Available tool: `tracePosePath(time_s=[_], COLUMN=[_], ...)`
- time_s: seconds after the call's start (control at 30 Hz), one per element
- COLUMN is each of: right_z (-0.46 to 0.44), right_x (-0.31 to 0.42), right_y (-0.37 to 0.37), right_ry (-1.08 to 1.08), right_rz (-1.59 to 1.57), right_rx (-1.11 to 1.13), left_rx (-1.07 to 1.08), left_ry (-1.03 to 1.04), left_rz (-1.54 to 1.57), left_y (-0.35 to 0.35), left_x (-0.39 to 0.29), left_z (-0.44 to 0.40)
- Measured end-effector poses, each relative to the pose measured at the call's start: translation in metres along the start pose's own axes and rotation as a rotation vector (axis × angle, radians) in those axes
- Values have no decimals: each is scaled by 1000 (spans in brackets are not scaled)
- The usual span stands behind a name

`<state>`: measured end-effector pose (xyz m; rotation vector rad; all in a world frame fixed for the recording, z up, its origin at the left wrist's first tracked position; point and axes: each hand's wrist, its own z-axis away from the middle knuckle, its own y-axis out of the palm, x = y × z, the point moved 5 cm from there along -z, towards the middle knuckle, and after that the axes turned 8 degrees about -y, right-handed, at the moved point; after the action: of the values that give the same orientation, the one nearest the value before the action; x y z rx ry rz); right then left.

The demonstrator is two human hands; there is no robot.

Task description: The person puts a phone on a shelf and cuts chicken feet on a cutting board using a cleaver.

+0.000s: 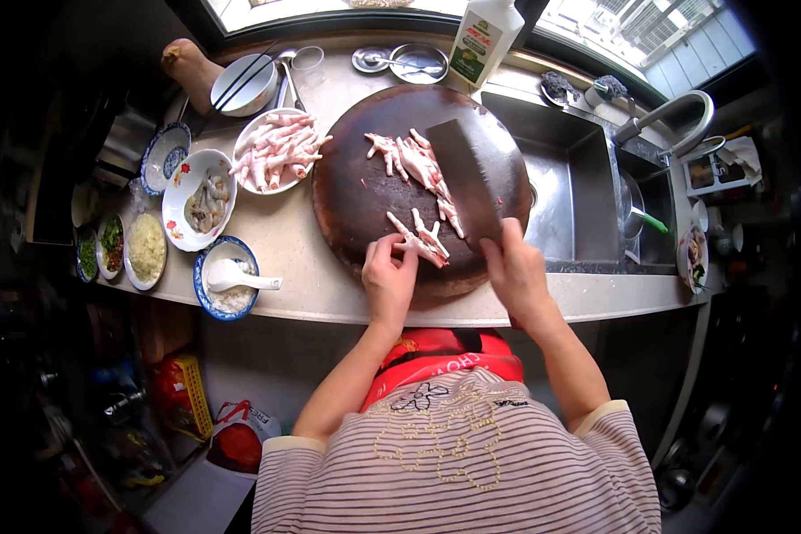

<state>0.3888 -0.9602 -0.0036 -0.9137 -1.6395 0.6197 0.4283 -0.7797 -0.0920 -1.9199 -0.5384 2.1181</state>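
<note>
A large round dark chopping board lies on the counter. My left hand is closed, its fingertips pinching a pale chicken foot near the board's front edge. In my right hand is the handle of a wide cleaver, its blade slanting up and left over the board. Beside the blade, on its left, lie several more chicken feet. A white bowl heaped with chicken feet stands left of the board.
A steel sink with a faucet is at the right. On the left stand a floral bowl of shrimp, a blue-rimmed bowl with a spoon and a dish of minced garlic. A white bottle stands behind the board.
</note>
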Motion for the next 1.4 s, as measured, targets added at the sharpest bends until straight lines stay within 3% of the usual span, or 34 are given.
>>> tracePosePath(time_s=[0.03, 0.1, 0.2, 0.3, 0.5, 0.63, 0.67, 0.77, 0.8, 0.83, 0.9, 1.0, 1.1, 1.2, 1.27, 1.37, 1.4], right_z=[1, 3, 2, 0, 4, 5, 6, 8, 8, 7, 6, 6, 5, 5, 5, 7, 7], right_x=[-10, -36, -65, -77, -76, -84, -87, -96, -96, -96, -94, -91, -89, -88, -87, -90, -91], right_y=[-5, -11, -14, -12, -1, -4, -4, -3, -4, -4, -5, -6, -6, -7, -6, -6, -6], right_ry=[35, 102, 202, 261, 327, 330, 331, 341, 338, 342, 349, 350, 339, 350, 335, 328, 337], right_rz=[6, 73, 184, 269, 254, 229, 229, 179, 178, 182, 195, 196, 211, 202, 204, 198, 190], right_rx=[-30, -35, 16, 105, 194, 173, 161, 128, 125, 130, 137, 135, 138, 145, 146, 144, 143], left_rx=[29, -98, 128, 307, -110, 69, 22, -266, -391, -382, -292, -7, -118, -19, 222, 413, 381], left_ry=[-37, 442, 788, 777, 673, 629, 540, 522, 447, 346, 486, 464, 567, 580, 802, 932, 930], left_rz=[-96, -415, -530, -629, -402, -381, -387, -391, -604, -770, -764, -872, -744, -602, -394, -331, -348], left_y=[-3, -4, 19, 31, 24, 45, 36, -19, -38, -52, -63, -64, -71, -64, -40, -1, 8], left_x=[-16, -45, -42, -40, -63, -69, -70, -40, -31, -17, 8, 5, -20, -62, -86, -65, -51], left_z=[4, 5, -3, -25, -79, -98, -102, -148, -160, -176, -203, -217, -208, -162, -107, -45, -34])
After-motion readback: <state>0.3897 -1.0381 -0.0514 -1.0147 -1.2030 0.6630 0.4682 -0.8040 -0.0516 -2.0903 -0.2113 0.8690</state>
